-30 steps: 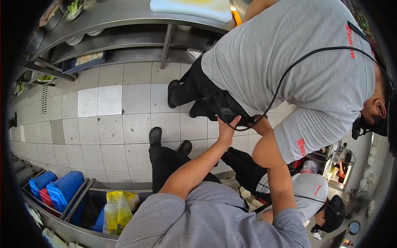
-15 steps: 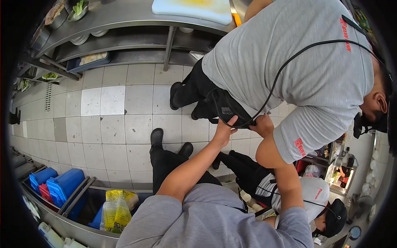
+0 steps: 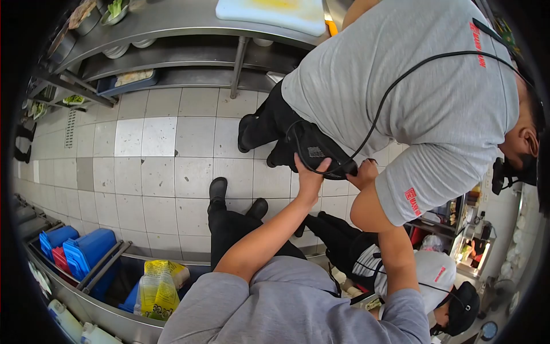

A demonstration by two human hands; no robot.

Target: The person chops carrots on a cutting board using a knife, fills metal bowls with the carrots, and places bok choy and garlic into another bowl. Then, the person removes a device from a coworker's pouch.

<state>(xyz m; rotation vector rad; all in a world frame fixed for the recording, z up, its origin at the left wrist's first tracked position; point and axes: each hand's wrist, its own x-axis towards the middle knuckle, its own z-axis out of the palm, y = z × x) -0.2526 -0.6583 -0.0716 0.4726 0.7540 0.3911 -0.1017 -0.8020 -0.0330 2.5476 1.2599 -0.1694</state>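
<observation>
A co-worker in a grey shirt [image 3: 366, 80] stands close in front of me, back turned. At the co-worker's waist hangs a black mesh pouch [image 3: 316, 151], with a black cable [image 3: 382, 106] running from it up the back toward the head. My left hand [image 3: 312, 175] grips the pouch's near edge, thumb over it and fingers spread along it. On the pouch's right end is my right hand [image 3: 364, 173], its fingers curled at the edge; the co-worker's bent elbow lies just beside it.
Behind the co-worker runs a steel counter [image 3: 172, 28] with a white cutting board [image 3: 272, 12]. A second person in a black cap [image 3: 463, 309] is at lower right. Blue bins [image 3: 91, 252] and a yellow bag [image 3: 157, 289] are at lower left.
My left hand has shifted slightly up and left and now wraps the pouch edge. My right hand stays near the pouch's right end. The view has shifted a little.
</observation>
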